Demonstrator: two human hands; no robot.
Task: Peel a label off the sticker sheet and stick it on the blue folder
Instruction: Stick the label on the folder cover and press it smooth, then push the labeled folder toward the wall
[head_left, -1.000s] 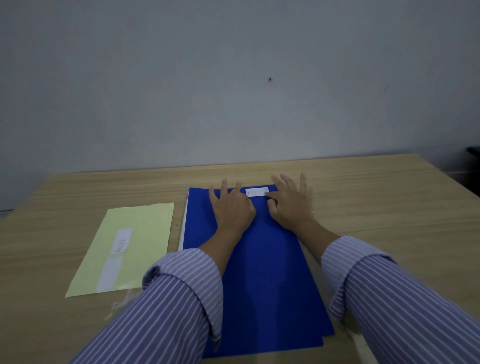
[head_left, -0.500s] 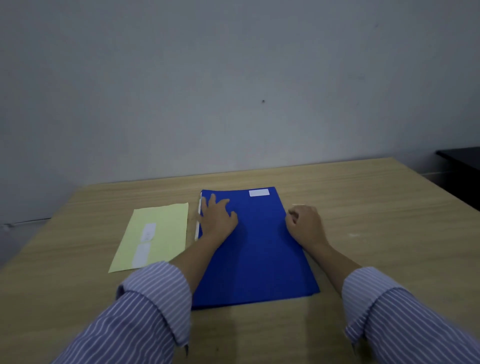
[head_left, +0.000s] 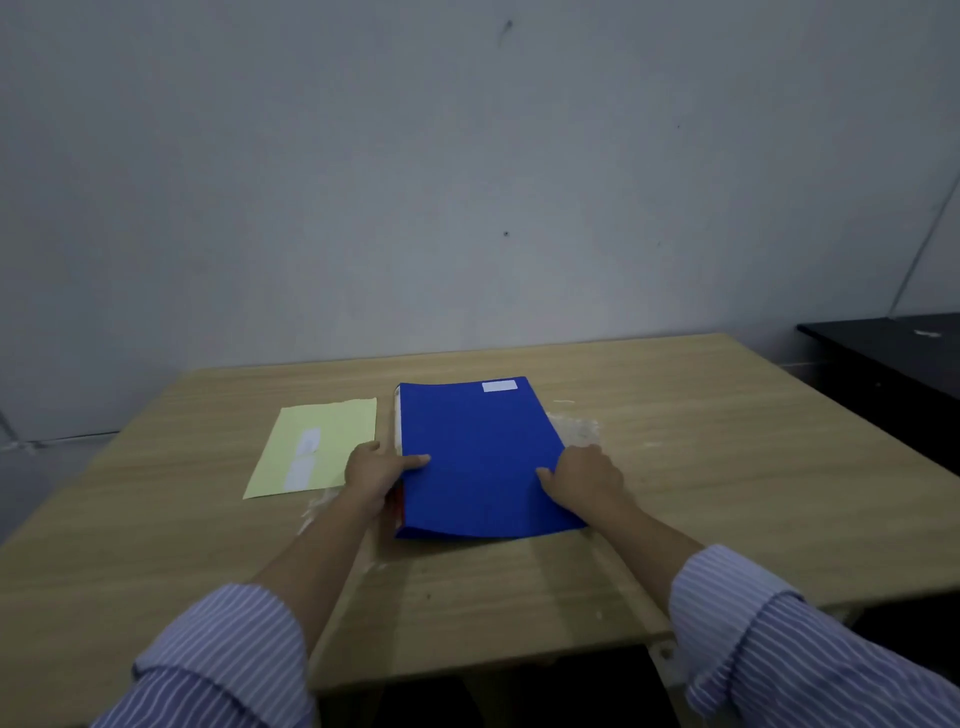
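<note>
Your left hand (head_left: 375, 470) and right hand (head_left: 584, 475) hold the sides of the blue folder (head_left: 480, 462) on the table (head_left: 701, 467), its white label (head_left: 499, 386) is on, so just let go.

Left hand (head_left: 375, 469) gripping, right hand (head_left: 586, 477) gripping, both arms extended
</note>
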